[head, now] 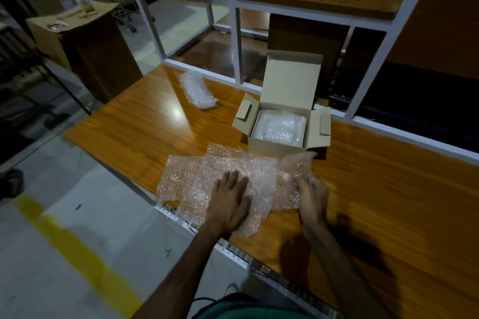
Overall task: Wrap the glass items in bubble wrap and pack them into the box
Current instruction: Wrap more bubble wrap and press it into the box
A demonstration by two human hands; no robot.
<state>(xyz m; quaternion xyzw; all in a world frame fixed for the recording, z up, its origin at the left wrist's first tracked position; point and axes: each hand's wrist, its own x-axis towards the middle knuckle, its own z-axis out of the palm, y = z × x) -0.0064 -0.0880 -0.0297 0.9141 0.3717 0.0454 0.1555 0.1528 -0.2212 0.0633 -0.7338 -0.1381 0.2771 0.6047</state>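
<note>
A glossy orange-brown wooden worktop (375, 189) runs diagonally through a dim storeroom, a lamp glare shining on its far left part. Along its far edge stands a white metal shelving frame (238, 33) with wooden shelves and dark cartons. On the worktop, a small cardboard box (281, 124) sits open, flaps up, with a bubble-wrapped item (278, 128) inside. Further left and farther away lies another wrapped bundle (198, 92). Near the worktop's near edge a bubble wrap sheet (207, 176) is spread out. The left hand (229, 201) presses flat on it, fingers straight; the right hand (312, 193) has its grip clamped on the sheet's lifted right edge. At the left, the grey floor (51, 254) carries a yellow line (75, 248), and a tall brown carton (88, 49) stands far off.
</note>
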